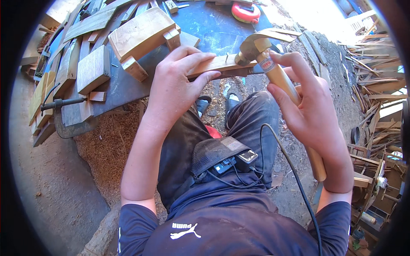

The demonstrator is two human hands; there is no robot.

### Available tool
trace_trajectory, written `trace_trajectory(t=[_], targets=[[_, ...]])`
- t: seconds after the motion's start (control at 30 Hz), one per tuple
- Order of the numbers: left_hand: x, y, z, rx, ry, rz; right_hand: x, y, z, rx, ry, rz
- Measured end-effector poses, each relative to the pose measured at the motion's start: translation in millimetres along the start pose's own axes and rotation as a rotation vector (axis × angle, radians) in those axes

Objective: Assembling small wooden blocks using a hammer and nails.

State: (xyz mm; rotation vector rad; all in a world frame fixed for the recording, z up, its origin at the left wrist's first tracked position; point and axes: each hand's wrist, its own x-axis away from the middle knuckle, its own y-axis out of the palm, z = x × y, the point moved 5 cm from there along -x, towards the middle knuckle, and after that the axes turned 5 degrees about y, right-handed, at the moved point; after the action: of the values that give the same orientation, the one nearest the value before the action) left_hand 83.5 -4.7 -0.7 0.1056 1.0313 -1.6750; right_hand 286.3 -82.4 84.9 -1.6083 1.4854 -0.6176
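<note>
My left hand [173,87] grips a light wooden strip [215,64] between thumb and fingers at the table's near edge. A thin nail [226,58] stands up from the strip, just beyond my fingertips. In my right hand [308,104] is a claw hammer [287,84] with a pale wooden handle, held high up close to its metal head. The hammer's face is at the strip's right part, beside the nail; whether it touches the wood I cannot tell. Left of the strip, a wooden block assembly [143,35] with short legs rests on the table.
The dark blue table [209,21] carries many wood offcuts [94,69] on its left and a red tape measure [246,13] at the back. A C-clamp [64,103] juts from its left edge. A black cable [294,166] runs past my right side; scrap wood [384,87] is piled at right.
</note>
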Motion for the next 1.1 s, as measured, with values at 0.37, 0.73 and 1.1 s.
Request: trace_trajectory(t=[0.37, 0.73, 1.1], targets=[[1, 5, -6, 0.080, -0.016, 0.008, 4, 1, 3, 0.028, 0.183, 0.002], [4, 6, -8, 0.068, 0.020, 0.031, -8, -53, -54, -0.043, 0.144, 0.453], [4, 8, -11, 0.075, 0.028, 0.056, -8, -28, -45, -0.112, 0.285, 0.157]])
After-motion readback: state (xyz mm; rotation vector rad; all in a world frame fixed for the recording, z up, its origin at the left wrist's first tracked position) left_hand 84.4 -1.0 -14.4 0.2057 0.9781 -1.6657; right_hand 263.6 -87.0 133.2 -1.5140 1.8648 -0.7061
